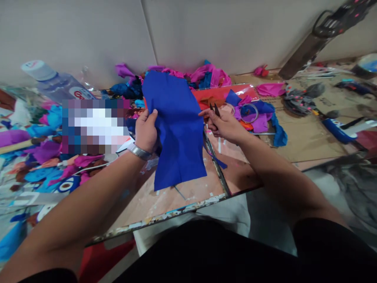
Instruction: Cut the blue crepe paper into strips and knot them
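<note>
My left hand (147, 129), with a metal watch band at the wrist, is closed on the left edge of a deep blue sheet (181, 137), thumb in front. Whether it is crepe paper or cloth I cannot tell. The sheet hangs in front of me over the table, slightly creased across its middle. At its right edge is my right hand (225, 124), index finger stretched to the edge and the other fingers curled round dark scissors (216, 110). Their pointed tips stick up; the handles are hidden in the palm.
Crumpled pink, purple and blue pieces (218, 74) lie along the wall. To the left stands a capped bottle (59, 82) beside a blurred-out bright patch. A tape roll (249, 113) lies on scraps at right, near cardboard (306, 137) and a blue-handled tool (338, 129).
</note>
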Motion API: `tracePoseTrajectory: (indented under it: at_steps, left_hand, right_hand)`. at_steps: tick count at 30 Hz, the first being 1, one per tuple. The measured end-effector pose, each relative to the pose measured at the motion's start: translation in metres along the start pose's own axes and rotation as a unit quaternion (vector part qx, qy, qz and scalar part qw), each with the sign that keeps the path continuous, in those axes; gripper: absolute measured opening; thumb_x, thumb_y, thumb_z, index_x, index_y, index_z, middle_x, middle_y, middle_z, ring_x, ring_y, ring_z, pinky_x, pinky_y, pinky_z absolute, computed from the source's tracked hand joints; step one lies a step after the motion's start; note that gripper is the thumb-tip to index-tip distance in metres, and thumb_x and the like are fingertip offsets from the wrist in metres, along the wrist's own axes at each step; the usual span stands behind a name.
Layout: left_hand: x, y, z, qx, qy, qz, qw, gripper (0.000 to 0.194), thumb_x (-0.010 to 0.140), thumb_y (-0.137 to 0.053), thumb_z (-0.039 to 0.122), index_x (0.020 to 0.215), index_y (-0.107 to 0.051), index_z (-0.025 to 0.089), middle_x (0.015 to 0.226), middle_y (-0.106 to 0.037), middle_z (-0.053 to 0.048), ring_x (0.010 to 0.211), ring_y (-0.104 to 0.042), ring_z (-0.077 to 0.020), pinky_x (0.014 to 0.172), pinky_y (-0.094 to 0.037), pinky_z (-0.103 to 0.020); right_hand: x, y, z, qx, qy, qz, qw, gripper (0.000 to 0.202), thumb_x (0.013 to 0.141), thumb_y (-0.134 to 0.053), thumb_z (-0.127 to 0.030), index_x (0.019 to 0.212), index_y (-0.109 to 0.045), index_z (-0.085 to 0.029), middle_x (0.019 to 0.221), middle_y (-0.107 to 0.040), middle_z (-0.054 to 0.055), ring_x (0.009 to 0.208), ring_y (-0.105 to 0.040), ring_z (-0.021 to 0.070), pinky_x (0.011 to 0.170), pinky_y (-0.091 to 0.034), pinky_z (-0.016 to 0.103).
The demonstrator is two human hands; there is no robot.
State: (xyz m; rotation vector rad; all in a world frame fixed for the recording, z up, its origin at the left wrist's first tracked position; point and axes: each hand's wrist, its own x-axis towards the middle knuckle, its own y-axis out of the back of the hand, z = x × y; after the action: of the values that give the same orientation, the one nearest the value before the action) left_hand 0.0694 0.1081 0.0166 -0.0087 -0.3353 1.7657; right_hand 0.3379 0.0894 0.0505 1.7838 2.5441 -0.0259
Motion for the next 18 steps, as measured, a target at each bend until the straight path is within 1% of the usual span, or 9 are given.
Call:
tracePoseTrajectory:
  at_steps: [1,2,5,7,9,11,13,16,18]
  left_hand:
    - [-0.001,-0.002,0.000,-0.024,0.016,-0.001,1.000,0.027,0.084,-0.080,0.045,0.096,-0.072,0.022,0.102,-0.077,-0.004,0.096,-0.073,-0.0204,0.092,-0.061,-0.033]
    - [-0.003,-0.003,-0.001,-0.039,0.030,-0.006,0.999,0.027,0.084,-0.080,0.045,0.095,-0.070,0.022,0.098,-0.077,-0.003,0.094,-0.074,-0.0201,0.089,-0.061,-0.033]
    - [-0.008,-0.004,-0.004,-0.044,0.060,-0.031,0.997,0.027,0.080,-0.083,0.036,0.098,-0.071,0.021,0.097,-0.077,-0.003,0.088,-0.074,-0.0189,0.085,-0.062,-0.032]
    - [-0.011,-0.003,-0.004,-0.015,0.067,-0.045,0.997,0.031,0.075,-0.086,0.031,0.101,-0.075,0.019,0.099,-0.078,-0.005,0.085,-0.073,-0.0182,0.083,-0.061,-0.032]
    - [-0.012,-0.003,-0.001,0.030,0.066,-0.048,0.996,0.032,0.073,-0.087,0.032,0.101,-0.077,0.017,0.097,-0.079,-0.005,0.081,-0.072,-0.0183,0.079,-0.061,-0.031]
    - [-0.010,-0.004,0.005,0.069,0.055,-0.039,0.995,0.030,0.077,-0.084,0.036,0.099,-0.079,0.017,0.097,-0.080,-0.006,0.081,-0.072,-0.0189,0.078,-0.060,-0.031]
    - [-0.008,-0.005,0.014,0.085,0.040,-0.021,0.995,0.028,0.081,-0.080,0.038,0.099,-0.079,0.017,0.101,-0.080,-0.006,0.085,-0.073,-0.0203,0.081,-0.061,-0.032]
    - [-0.010,-0.006,0.027,0.103,0.027,-0.019,0.994,0.027,0.085,-0.077,0.036,0.106,-0.077,0.019,0.107,-0.081,-0.006,0.094,-0.076,-0.0233,0.090,-0.063,-0.038]
    - [-0.019,-0.003,0.033,0.144,0.027,-0.043,0.988,0.035,0.082,-0.080,0.035,0.113,-0.076,0.019,0.111,-0.080,-0.008,0.099,-0.076,-0.0263,0.096,-0.063,-0.045]
  right_hand:
    - [-0.002,-0.003,-0.001,0.034,-0.030,0.000,0.999,0.038,0.103,-0.059,-0.055,0.112,-0.067,-0.019,0.059,-0.043,-0.008,0.044,-0.029,0.0081,0.041,-0.025,0.020]
    - [-0.003,-0.007,-0.003,0.074,-0.056,0.003,0.996,0.034,0.106,-0.057,-0.050,0.113,-0.066,-0.018,0.062,-0.044,-0.007,0.045,-0.029,0.0081,0.041,-0.025,0.020]
    - [-0.010,-0.017,-0.008,0.163,-0.093,0.012,0.982,0.015,0.105,-0.056,-0.021,0.114,-0.066,-0.014,0.076,-0.058,0.000,0.056,-0.044,0.0095,0.049,-0.038,0.021]
    - [-0.016,-0.022,-0.012,0.178,-0.096,-0.002,0.979,0.019,0.100,-0.058,-0.009,0.116,-0.067,-0.012,0.084,-0.061,0.002,0.064,-0.051,0.0101,0.055,-0.045,0.022]
    - [-0.023,-0.025,-0.014,0.170,-0.088,-0.032,0.981,0.021,0.100,-0.061,-0.013,0.119,-0.069,-0.012,0.086,-0.060,0.002,0.068,-0.054,0.0107,0.059,-0.048,0.023]
    - [-0.028,-0.027,-0.016,0.159,-0.075,-0.065,0.982,0.024,0.102,-0.062,-0.022,0.123,-0.070,-0.013,0.085,-0.057,0.000,0.066,-0.054,0.0109,0.059,-0.049,0.024]
    - [-0.033,-0.030,-0.018,0.161,-0.079,-0.089,0.980,0.027,0.104,-0.060,-0.031,0.124,-0.070,-0.015,0.081,-0.053,-0.001,0.059,-0.048,0.0093,0.051,-0.043,0.023]
    - [-0.039,-0.037,-0.020,0.197,-0.115,-0.074,0.971,0.028,0.104,-0.060,-0.035,0.120,-0.070,-0.015,0.079,-0.051,-0.003,0.053,-0.038,0.0073,0.043,-0.029,0.020]
    - [-0.042,-0.043,-0.018,0.222,-0.138,-0.039,0.964,0.024,0.102,-0.062,-0.030,0.119,-0.069,-0.014,0.080,-0.054,-0.001,0.056,-0.042,0.0082,0.046,-0.033,0.021]
